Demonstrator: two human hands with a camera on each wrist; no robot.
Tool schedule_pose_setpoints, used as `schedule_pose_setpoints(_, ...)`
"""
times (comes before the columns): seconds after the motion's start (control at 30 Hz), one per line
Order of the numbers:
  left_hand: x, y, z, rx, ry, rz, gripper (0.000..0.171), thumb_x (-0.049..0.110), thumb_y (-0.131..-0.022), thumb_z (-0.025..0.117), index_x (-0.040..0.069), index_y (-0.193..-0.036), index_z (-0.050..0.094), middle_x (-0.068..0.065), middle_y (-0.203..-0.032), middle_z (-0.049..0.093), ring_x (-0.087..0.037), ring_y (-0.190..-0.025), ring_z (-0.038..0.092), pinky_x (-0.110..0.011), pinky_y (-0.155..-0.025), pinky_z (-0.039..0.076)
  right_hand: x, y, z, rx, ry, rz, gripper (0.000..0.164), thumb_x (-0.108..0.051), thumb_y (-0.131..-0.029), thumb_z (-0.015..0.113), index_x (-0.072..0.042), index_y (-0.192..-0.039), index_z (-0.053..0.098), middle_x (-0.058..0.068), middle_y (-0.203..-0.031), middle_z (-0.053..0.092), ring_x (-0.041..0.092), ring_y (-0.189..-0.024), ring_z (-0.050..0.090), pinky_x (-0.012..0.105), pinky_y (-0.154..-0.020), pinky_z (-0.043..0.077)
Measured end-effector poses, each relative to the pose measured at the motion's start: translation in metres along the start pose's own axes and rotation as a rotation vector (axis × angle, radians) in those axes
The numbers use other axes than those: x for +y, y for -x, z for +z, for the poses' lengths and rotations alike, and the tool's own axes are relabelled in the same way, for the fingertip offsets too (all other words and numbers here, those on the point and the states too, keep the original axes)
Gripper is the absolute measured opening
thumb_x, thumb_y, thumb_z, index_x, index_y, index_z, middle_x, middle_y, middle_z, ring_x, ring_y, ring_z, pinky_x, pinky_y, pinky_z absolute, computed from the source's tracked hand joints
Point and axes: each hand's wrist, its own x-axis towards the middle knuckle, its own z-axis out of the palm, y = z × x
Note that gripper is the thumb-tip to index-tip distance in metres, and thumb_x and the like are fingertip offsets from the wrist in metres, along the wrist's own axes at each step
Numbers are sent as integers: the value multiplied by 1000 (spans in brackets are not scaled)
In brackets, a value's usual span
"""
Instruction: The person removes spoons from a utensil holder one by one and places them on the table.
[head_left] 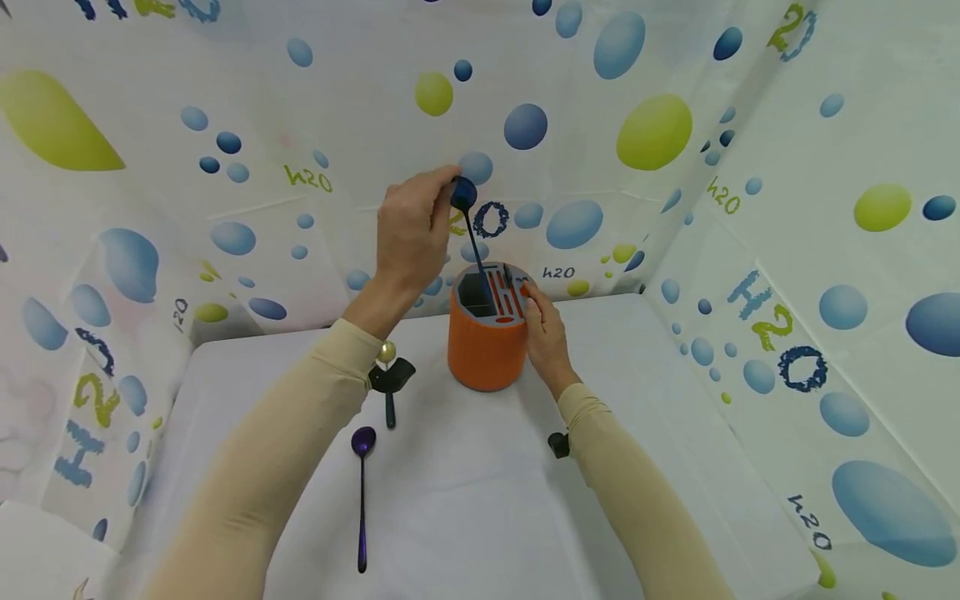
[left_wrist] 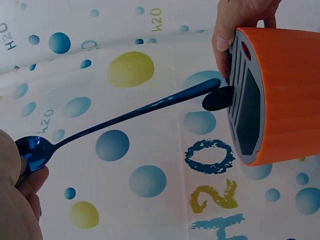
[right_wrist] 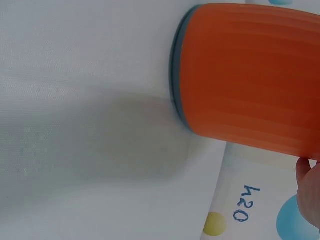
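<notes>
My left hand pinches a shiny blue long-handled spoon by its bowl. The spoon tilts with its handle end downward, over the slotted grey top of an orange utensil holder. In the left wrist view the handle tip appears just short of the slots; whether it touches them I cannot tell. My right hand grips the upright holder at its right side near the rim. A dark oval end of some piece sticks out of the top; its kind is unclear.
On the white table lies a purple-blue long spoon, bowl away from me. Beyond it is a piece with a gold round end and dark handle, partly hidden by the left wrist's black mount. A dotted curtain stands behind.
</notes>
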Motion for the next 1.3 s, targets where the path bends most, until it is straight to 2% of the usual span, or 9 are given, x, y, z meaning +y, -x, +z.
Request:
schedule_pose_setpoints(0.23, 10, 0, -10, -25, 10, 21, 28, 15, -108, 56, 0, -124, 74, -16, -97, 78, -26, -80, 69, -39, -77, 49, -2, 0, -1, 1, -5, 0, 48, -38, -114, 34, -22, -158, 45, 1, -165, 41, 23, -153, 38, 45, -127, 29)
schedule_pose_setpoints(0.37, 16, 0, -14, -31, 25, 37, 27, 16, -108, 56, 1, -122, 74, -14, -93, 77, -25, -79, 68, -36, -75, 46, -1, 0, -1, 0, -20, 3, 48, -38, -114, 34, -21, -158, 46, 3, -165, 42, 23, -153, 39, 46, -126, 30)
schedule_pose_setpoints(0.53, 21, 4, -21, -44, 38, 39, 27, 12, -108, 56, -1, -123, 74, -15, -99, 78, -25, -82, 71, -37, -80, 55, -1, 1, 0, -2, -27, 9, 48, -39, -114, 35, -22, -158, 46, 3, -164, 42, 24, -152, 40, 47, -126, 31)
schedule_pose_setpoints(0.63, 21, 9, -25, -62, 39, 36, 26, 10, -107, 56, -2, -123, 73, -16, -99, 78, -24, -76, 68, -36, -74, 55, -1, 2, 0, 2, -18, 2, 48, -38, -114, 35, -21, -158, 46, 4, -164, 42, 25, -152, 39, 48, -126, 30)
schedule_pose_setpoints(0.77, 21, 15, -30, -84, 41, 24, 25, 9, -107, 56, -2, -122, 74, -16, -95, 77, -23, -65, 59, -33, -62, 45, -1, 1, 0, 2, -11, -13, 48, -37, -114, 35, -20, -158, 45, 4, -165, 42, 25, -153, 39, 47, -126, 30)
schedule_pose_setpoints(0.93, 20, 22, -34, -96, 40, 3, 24, 7, -106, 57, -1, -122, 74, -15, -99, 78, -22, -66, 61, -29, -61, 46, -1, 1, -1, 3, -8, -10, 48, -38, -114, 34, -21, -158, 46, 2, -165, 42, 22, -152, 40, 46, -126, 31)
schedule_pose_setpoints(1.13, 19, 30, -38, -125, 55, -33, 25, 7, -106, 58, 0, -124, 74, -15, -94, 77, -20, -59, 50, -26, -59, 36, -1, 2, 0, 8, 2, -11, 47, -37, -114, 35, -21, -157, 47, 4, -164, 43, 24, -151, 41, 47, -125, 31)
schedule_pose_setpoints(1.23, 20, 35, -40, -147, 64, -49, 25, 8, -106, 58, 0, -124, 74, -15, -101, 79, -20, -62, 55, -24, -60, 40, -1, 2, 0, 9, -2, -12, 47, -37, -114, 35, -22, -157, 47, 4, -164, 43, 26, -150, 42, 48, -125, 32)
schedule_pose_setpoints(1.3, 21, 39, -42, -161, 67, -63, 25, 8, -106, 58, 0, -124, 74, -15, -107, 79, -21, -69, 65, -24, -64, 48, -1, 2, 1, 11, -5, -10, 47, -37, -114, 35, -22, -157, 47, 4, -164, 43, 26, -149, 42, 48, -125, 32)
